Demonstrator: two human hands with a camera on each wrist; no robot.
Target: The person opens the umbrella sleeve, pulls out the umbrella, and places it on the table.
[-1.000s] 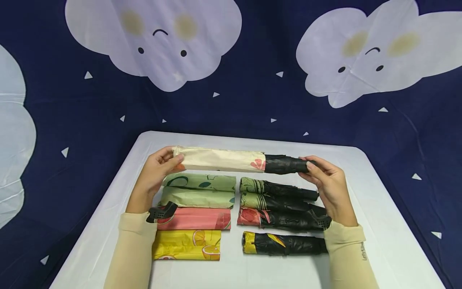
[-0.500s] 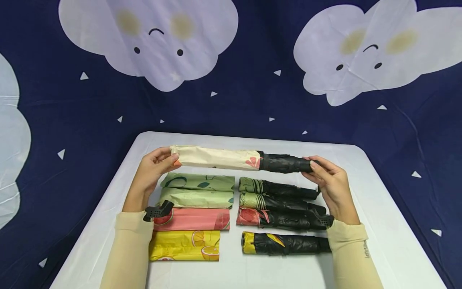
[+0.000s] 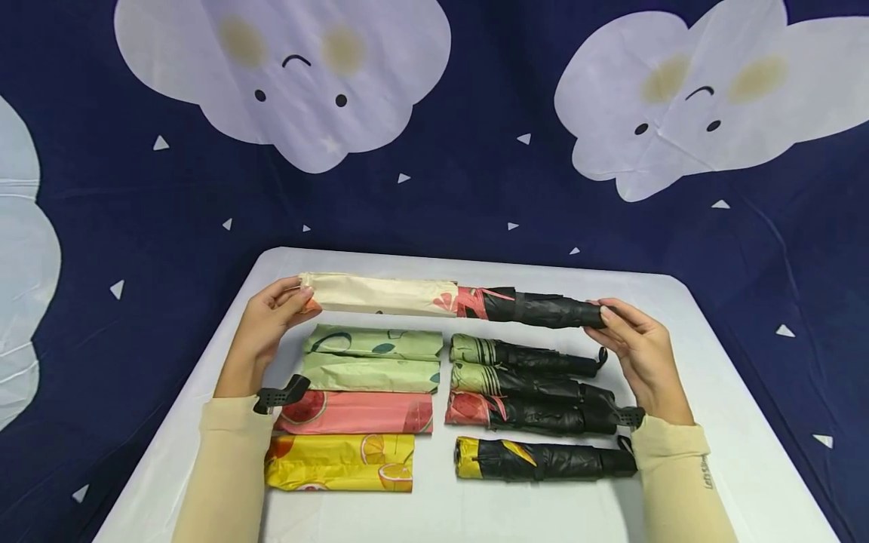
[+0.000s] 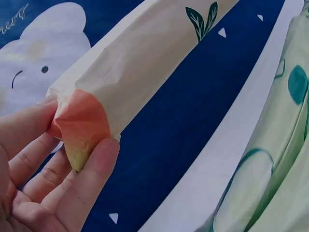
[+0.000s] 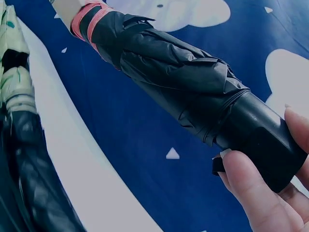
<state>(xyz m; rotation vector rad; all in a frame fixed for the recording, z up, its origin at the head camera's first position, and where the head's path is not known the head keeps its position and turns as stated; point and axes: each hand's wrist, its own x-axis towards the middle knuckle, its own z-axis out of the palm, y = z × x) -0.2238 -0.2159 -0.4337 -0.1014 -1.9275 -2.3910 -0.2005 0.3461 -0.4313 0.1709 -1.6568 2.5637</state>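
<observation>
My left hand (image 3: 265, 320) pinches the closed end of a cream fabric umbrella sleeve (image 3: 380, 294), where an orange print shows in the left wrist view. A folded black umbrella (image 3: 543, 308) with a pink-red band sticks partly out of the sleeve's right end. Its black handle (image 5: 263, 137) is gripped by my right hand (image 3: 634, 351) between thumb and fingers. Sleeve and umbrella are held level in one line above the back part of the table. The umbrella's far part is hidden inside the sleeve.
On the white table (image 3: 434, 516), two green sleeves (image 3: 373, 358), a pink sleeve (image 3: 360, 412) and a yellow sleeve (image 3: 346, 464) lie in a column at left. Several folded umbrellas (image 3: 536, 460) lie opposite at right. A dark blue cloud-print cloth (image 3: 475, 196) hangs behind.
My hands have drawn apart, left hand moving left with the sleeve, right hand slightly right with the umbrella. More of the umbrella shows, including its pink-red band.
</observation>
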